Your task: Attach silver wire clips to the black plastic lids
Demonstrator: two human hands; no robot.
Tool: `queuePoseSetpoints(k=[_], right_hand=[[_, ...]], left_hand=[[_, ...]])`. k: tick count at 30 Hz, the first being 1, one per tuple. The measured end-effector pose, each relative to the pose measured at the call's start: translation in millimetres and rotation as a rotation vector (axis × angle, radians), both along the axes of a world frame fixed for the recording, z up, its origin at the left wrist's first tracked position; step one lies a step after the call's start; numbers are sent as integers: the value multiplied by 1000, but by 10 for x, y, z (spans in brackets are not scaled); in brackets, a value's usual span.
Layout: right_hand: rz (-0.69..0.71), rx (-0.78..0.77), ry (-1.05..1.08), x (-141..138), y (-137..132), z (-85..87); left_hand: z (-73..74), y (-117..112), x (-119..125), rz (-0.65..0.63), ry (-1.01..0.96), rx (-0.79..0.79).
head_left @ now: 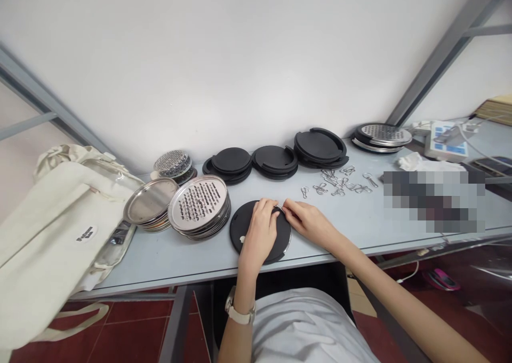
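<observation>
A black round disc (245, 219) lies on the desk in front of me, with a thin silvery edge showing at its lower right. Across its top rests my left hand (264, 224), fingers closed together and curled at the far rim, thumb beside them. My right hand (302, 219) pinches at the upper right rim. Between the two hands' fingertips a small silvery metal clip (279, 207) shows in part; the fingers hide the rest. Loose wire clips (340, 184) lie scattered beyond my right hand. A stack of round metal grater plates (199, 205) stands to the left.
Plain metal discs (150, 200) and more grater plates (173, 163) are stacked at left, near a cream bag (76, 219). Black round holders (228, 160) line the wall. A holder with a grater plate (384, 134) sits at far right, near a white cloth (428, 163).
</observation>
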State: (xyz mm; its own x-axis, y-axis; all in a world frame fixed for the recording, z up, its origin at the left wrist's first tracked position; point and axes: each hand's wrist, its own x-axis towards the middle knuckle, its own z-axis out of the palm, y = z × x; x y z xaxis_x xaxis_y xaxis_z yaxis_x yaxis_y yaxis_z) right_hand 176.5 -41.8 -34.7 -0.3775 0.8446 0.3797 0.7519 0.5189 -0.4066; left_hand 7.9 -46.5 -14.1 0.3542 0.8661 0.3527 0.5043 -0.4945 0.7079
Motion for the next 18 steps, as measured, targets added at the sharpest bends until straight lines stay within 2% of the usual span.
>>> queuePoseSetpoints(k=[18], right_hand=[[-3, 76, -44, -17, -8, 8]], left_hand=[[-1, -8, 3, -12, -2, 9]])
